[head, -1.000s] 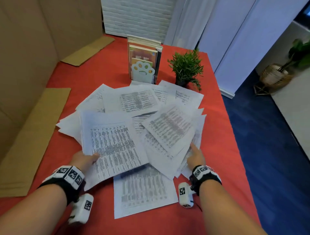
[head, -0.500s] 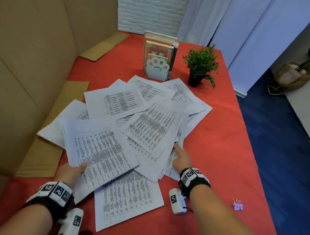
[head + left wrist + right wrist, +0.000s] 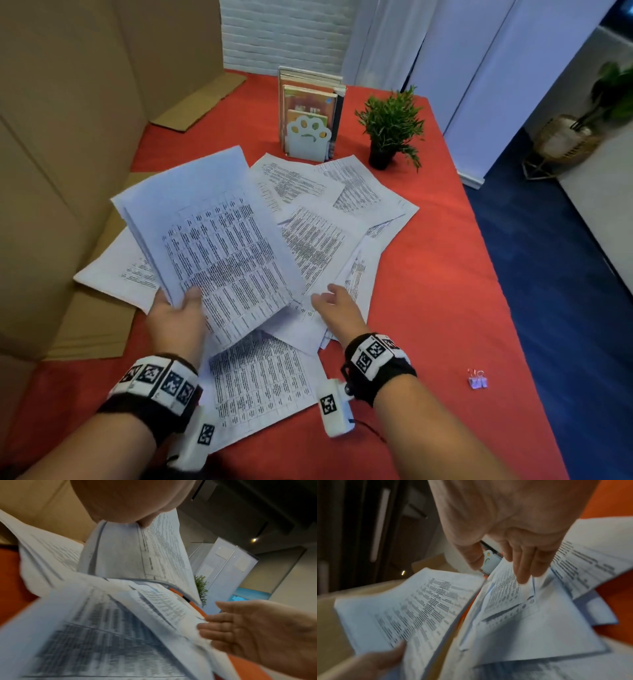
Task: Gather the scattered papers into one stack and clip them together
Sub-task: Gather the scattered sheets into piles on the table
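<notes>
Above the red table point(image 3: 428, 274), left hand point(image 3: 176, 322) pinching lifted sheets point(image 3: 219, 246), right hand point(image 3: 337, 308) spread over loose papers point(image 3: 318, 240)

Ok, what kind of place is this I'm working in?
Probably an office or a staged desk: a red-covered table with printed papers, books in a paw-shaped bookend, a small potted plant, and cardboard panels along one side.
</notes>
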Demonstrator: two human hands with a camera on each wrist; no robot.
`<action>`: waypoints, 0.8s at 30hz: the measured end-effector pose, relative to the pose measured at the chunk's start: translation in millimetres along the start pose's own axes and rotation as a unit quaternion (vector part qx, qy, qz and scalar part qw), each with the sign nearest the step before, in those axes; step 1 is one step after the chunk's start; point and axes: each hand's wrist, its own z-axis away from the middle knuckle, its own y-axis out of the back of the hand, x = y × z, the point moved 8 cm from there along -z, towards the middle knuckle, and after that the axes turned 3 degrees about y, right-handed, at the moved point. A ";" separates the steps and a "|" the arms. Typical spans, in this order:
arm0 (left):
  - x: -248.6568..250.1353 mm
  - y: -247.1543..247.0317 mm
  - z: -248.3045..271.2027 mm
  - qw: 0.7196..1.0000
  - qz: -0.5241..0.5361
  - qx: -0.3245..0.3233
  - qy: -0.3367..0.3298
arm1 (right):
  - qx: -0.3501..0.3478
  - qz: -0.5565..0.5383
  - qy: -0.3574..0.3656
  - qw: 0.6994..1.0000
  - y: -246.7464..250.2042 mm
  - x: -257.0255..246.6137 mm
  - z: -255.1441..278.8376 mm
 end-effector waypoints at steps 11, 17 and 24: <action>6.4 -138.7 80.3 0.933 0.015 -0.357 0.047 | 0.084 -0.379 0.005 0.922 48.8 11.6 16.6; -28.0 -148.4 70.7 0.929 -0.047 -0.359 0.070 | 0.355 -0.343 -0.061 0.867 147.1 72.3 17.2; -55.8 -126.3 26.4 0.952 -0.149 -0.260 0.064 | 0.445 -0.299 -0.117 0.836 222.9 123.3 4.4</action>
